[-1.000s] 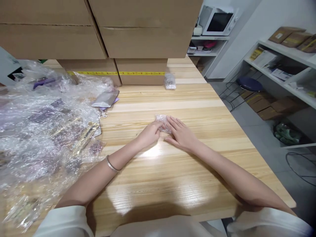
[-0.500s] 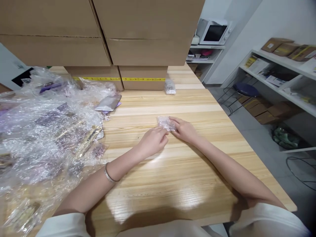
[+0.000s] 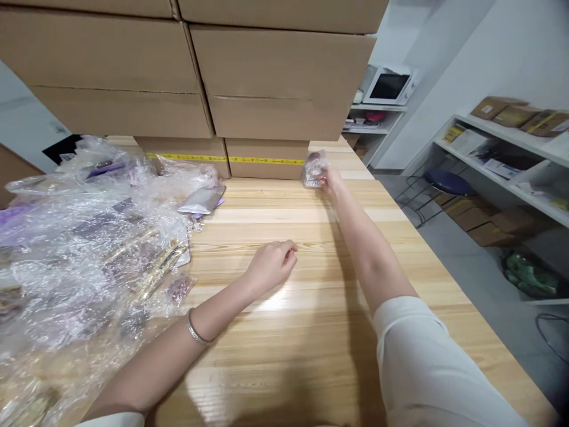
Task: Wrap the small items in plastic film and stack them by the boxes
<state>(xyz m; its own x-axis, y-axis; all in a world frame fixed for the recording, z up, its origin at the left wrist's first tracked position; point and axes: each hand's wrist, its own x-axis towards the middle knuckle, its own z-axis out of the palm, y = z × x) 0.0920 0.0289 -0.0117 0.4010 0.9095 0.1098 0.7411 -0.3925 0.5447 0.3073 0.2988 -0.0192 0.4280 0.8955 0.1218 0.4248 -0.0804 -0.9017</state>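
Right hand [image 3: 328, 179] pinches one clear-wrapped bundle [image 3: 313, 171]; left hand [image 3: 272, 265], half-curled, looks empty.

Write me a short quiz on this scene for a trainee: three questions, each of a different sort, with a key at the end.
1. Multiple choice: what is the right hand at?
A) The microwave
B) The small clear plastic packaging beside the lower cardboard boxes
C) The silver-gray pouch

2. True or false: the bracelet is on the same arm as the left hand.

3. Fill in the colour: the strip of tape across the lower cardboard boxes is ____.

Key: 1 B; 2 True; 3 yellow.
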